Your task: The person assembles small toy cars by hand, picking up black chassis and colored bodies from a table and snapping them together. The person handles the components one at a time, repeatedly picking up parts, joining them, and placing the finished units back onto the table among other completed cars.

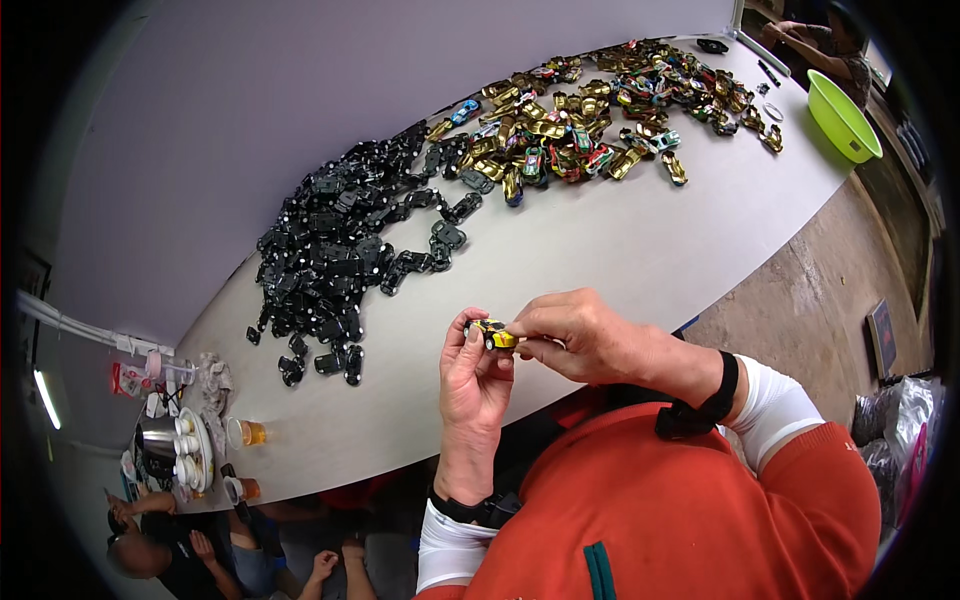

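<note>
Both hands are gripping one yellow toy car [491, 334]: left hand [472, 375] pinching it, right hand [575, 335] grasping its end, above the table [600, 250].

Toy-car parts [330, 250] on grey table [600, 250]

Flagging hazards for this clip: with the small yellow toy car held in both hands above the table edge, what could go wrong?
The yellow toy car is pinched only by fingertips of the left hand and right hand, near the table edge; a slip could drop it into the lap or onto the floor. The black chassis pile lies close by, so a reaching sleeve might scatter pieces.
</note>
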The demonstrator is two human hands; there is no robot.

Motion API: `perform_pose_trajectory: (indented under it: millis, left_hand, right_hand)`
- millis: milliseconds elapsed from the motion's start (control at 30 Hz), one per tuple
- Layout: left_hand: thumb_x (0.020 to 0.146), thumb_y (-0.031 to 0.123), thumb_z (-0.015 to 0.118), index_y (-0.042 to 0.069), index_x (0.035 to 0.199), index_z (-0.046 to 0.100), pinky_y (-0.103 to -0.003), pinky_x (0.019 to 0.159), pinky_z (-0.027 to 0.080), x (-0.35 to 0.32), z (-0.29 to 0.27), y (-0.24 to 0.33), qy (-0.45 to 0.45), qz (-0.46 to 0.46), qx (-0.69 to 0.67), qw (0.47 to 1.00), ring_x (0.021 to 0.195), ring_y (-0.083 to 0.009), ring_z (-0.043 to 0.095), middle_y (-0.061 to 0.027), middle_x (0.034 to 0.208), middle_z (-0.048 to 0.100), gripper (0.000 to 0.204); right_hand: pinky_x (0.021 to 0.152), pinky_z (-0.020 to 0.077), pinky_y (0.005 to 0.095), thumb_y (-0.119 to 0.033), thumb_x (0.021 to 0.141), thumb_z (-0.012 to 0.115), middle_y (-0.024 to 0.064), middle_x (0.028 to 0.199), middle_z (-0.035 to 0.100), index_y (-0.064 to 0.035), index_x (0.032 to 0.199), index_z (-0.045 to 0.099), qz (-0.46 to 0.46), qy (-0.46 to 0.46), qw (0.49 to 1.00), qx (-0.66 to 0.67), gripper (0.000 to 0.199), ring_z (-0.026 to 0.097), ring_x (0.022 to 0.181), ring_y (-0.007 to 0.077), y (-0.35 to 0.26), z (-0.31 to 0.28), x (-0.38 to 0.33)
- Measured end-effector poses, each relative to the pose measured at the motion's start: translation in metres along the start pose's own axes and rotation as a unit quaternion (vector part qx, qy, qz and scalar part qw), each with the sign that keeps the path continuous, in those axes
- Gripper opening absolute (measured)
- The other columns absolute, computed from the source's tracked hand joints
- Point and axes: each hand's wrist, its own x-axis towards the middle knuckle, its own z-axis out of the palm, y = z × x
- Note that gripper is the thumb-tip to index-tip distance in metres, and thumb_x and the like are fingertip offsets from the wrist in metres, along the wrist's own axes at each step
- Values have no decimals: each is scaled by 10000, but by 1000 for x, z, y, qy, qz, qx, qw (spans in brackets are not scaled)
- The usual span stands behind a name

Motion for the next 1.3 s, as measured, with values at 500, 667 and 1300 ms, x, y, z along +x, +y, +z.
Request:
perform_pose_trajectory:
  millis: [500,667,1300]
  left_hand:
    - [802,188,677,59,809,504,-170,315,279,-7,5,-6,0,201,296,934,395,-48,398,-9,648,503,216]
    - [809,159,669,32,873,540,-181,302,296,-7,2,-9,22,69,363,929,374,-76,434,-50,601,542,192]
    - [885,211,560,35,927,532,-195,286,292,9,-29,-14,13,-79,167,983,369,-131,457,-118,653,566,183]
  right_hand:
    - [442,441,225,-109,808,649,43,638,607,10,703,561,243,-65,937,244,181,603,544,98,6,-9,-6]
    - [424,413,214,-190,845,611,24,594,571,5,700,573,299,-59,928,215,245,530,488,80,23,-6,-6]
    - [534,413,230,-154,940,441,8,662,559,5,992,616,330,-59,906,257,243,467,578,72,36,-3,-29]
